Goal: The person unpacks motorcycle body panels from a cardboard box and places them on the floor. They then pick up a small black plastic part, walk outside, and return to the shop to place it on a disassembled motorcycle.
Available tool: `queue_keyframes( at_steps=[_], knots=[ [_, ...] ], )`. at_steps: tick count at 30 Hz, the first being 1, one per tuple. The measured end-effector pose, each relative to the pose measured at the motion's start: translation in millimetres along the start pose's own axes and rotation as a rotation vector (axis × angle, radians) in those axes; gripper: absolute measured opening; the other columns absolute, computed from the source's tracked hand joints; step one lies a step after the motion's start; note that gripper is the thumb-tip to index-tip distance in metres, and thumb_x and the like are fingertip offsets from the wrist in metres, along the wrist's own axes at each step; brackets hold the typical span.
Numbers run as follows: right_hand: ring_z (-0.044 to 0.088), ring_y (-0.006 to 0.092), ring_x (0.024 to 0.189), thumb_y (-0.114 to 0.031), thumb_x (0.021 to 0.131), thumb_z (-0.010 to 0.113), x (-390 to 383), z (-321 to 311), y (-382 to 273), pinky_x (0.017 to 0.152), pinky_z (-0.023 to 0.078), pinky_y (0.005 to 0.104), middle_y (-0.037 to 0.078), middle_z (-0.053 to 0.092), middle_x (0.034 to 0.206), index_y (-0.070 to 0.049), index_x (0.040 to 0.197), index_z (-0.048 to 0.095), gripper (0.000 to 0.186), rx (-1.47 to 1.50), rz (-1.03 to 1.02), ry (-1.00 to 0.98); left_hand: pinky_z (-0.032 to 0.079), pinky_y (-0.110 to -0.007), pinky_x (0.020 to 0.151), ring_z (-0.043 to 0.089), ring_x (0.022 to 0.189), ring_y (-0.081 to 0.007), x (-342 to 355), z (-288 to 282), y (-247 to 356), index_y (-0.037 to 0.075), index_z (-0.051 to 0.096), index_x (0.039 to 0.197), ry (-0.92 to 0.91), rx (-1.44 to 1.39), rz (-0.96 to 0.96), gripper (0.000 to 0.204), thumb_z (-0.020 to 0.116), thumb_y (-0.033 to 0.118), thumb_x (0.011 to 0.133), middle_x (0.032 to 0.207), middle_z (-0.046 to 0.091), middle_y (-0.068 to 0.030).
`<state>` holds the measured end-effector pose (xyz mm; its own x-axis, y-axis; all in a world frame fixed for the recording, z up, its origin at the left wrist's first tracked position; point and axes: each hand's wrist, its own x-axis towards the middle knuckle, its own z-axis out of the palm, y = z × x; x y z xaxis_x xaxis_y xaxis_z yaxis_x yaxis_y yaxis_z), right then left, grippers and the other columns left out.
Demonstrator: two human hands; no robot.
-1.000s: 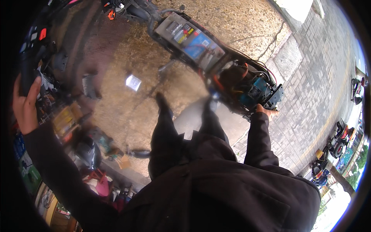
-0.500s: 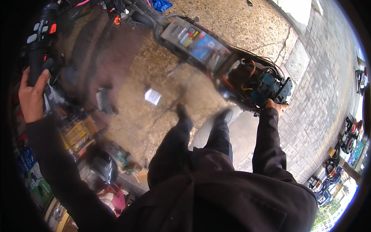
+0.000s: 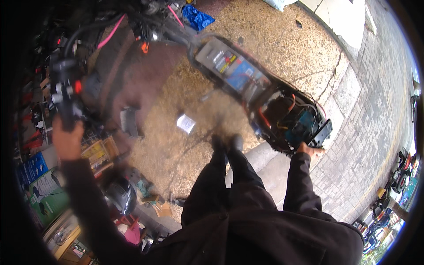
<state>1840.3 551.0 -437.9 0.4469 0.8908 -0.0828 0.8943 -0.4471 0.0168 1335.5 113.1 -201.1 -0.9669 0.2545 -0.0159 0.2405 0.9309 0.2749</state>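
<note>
My left hand (image 3: 68, 140), blurred by motion, is wrapped around the black handlebar grip (image 3: 66, 115) of an electric scooter. Beside the grip sits a switch cluster with a red button (image 3: 78, 86). At the tail end, my right hand (image 3: 310, 151) grips the black rear bracket (image 3: 324, 133). The scooter's seat is off, so its long open body shows labelled batteries (image 3: 234, 66) in front. Behind them lie orange and other loose wires (image 3: 293, 102) and a bluish box (image 3: 304, 123). Where the fingertips of both hands close is partly hidden.
A white paper (image 3: 186, 124) lies on the stained concrete near my shoes (image 3: 227, 142). On the left are a black helmet (image 3: 120, 194), cardboard boxes (image 3: 95, 155) and other clutter. A blue plastic bag (image 3: 197, 17) lies at the far side. Brick paving (image 3: 371, 101) runs along the right, with parked vehicles (image 3: 399, 176).
My feet have come from a stride to side by side. The handlebar and my left hand appear further right and lower, and my left fingers wrap the grip more fully. The view has shifted.
</note>
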Motion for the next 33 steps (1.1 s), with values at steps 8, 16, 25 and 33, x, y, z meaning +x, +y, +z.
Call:
queue_keyframes(
  at_steps=[8,16,25,33],
  knots=[
    [0.049,0.0478,0.111,-0.014,0.059,0.076,-40.9,27.2,59.0,0.100,0.041,0.0468,0.036,0.033,0.129,-0.007,0.148,-0.007,0.121,0.068,0.083,0.038,0.048,-0.034,0.072,0.060,0.076,-0.0206,-103.6,31.8,-79.3,-0.001,0.061,0.106,0.083,0.128,-0.252,0.046,0.067,0.008,0.061,0.084,0.063,-0.0086],
    [0.051,0.0423,0.111,-0.008,0.058,0.083,-94.1,44.9,116.4,0.093,0.050,0.0428,0.033,0.031,0.131,-0.001,0.146,-0.006,0.126,0.298,0.114,-0.020,0.049,-0.033,0.071,0.056,0.072,-0.0181,-194.5,69.4,-168.6,0.001,0.063,0.083,0.020,-0.084,-0.562,0.032,0.072,0.003,0.052,0.081,0.061,-0.0030],
    [0.053,0.0404,0.114,-0.038,0.054,0.090,-62.5,50.1,169.6,0.094,0.046,0.0434,0.034,0.046,0.127,0.006,0.144,0.001,0.133,-0.093,-0.044,-0.046,0.049,-0.035,0.067,0.060,0.069,-0.0193,-246.0,95.0,-162.3,0.000,0.064,0.085,0.084,-0.319,-0.467,0.030,0.076,0.014,0.061,0.078,0.066,-0.0079],
    [0.057,0.0343,0.109,-0.011,0.062,0.085,-11.3,43.3,185.2,0.090,0.049,0.0500,0.020,0.053,0.127,-0.003,0.136,0.035,0.090,0.197,-0.225,-0.337,0.047,-0.042,0.083,0.057,0.097,-0.0342,-244.1,79.2,-132.6,0.002,0.055,0.108,0.190,-0.350,-0.256,0.059,0.080,0.030,0.062,0.111,0.057,-0.0185]
  ],
)
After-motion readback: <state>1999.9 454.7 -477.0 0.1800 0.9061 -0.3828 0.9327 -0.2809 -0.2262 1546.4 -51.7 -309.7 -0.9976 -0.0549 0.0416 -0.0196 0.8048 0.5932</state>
